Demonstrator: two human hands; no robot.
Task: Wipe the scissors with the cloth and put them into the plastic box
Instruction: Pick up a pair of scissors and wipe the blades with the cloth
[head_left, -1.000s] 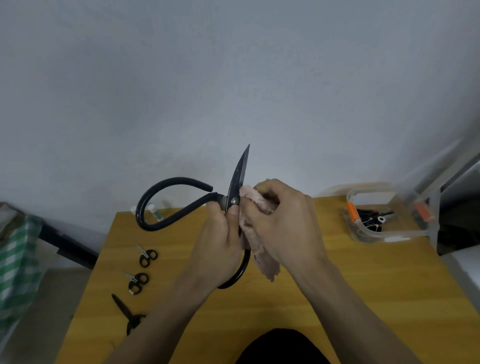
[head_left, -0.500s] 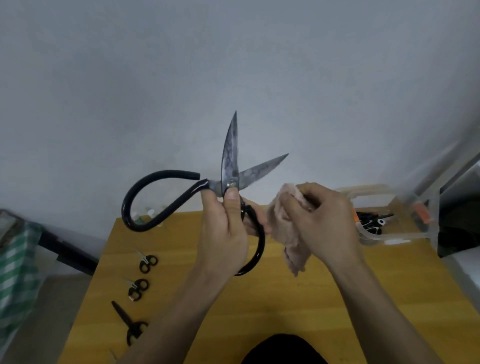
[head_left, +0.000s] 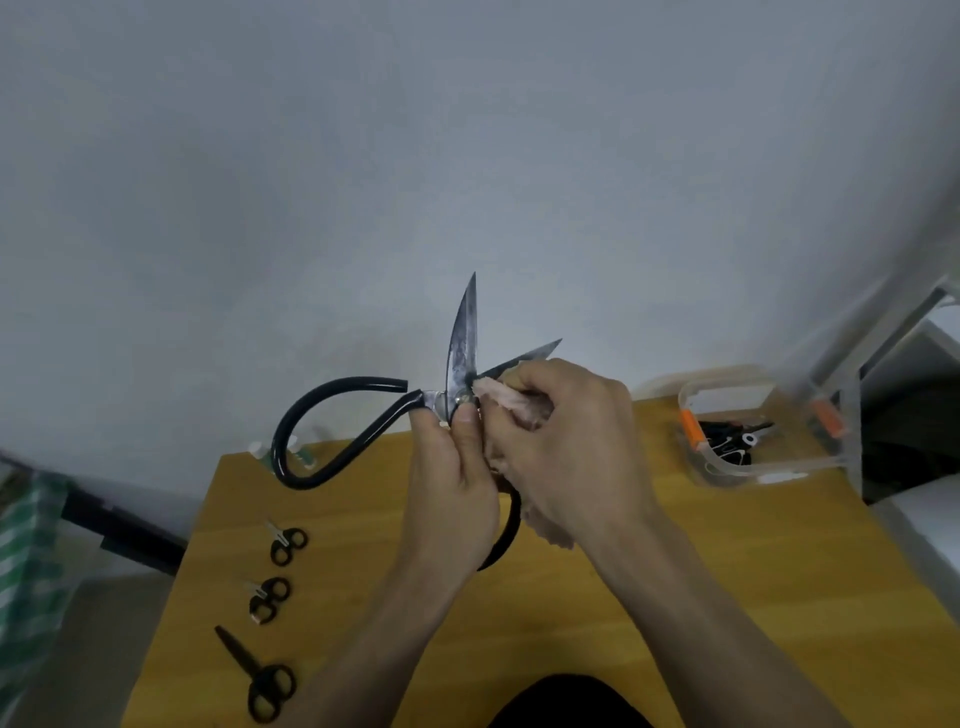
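Large black-handled scissors (head_left: 460, 343) are held up above the wooden table, blades spread apart and pointing up. My left hand (head_left: 457, 488) grips them just below the pivot, thumb on the joint. My right hand (head_left: 566, 447) holds a pale pink cloth (head_left: 506, 402) bunched against the lower right blade near the pivot; most of that blade is hidden. A clear plastic box (head_left: 753, 467) with orange clips sits at the table's far right corner and has small black scissors inside.
Three small black scissors lie along the left side of the wooden table (head_left: 727, 597): one (head_left: 285, 543), another (head_left: 266, 600) and a longer pair (head_left: 260, 675). A small bottle (head_left: 257, 449) stands at the far left corner. Green checked fabric (head_left: 26, 561) is off the left edge.
My right hand brought the cloth back left onto the lower blade by the pivot. The scissors stay spread and have dropped slightly in view.
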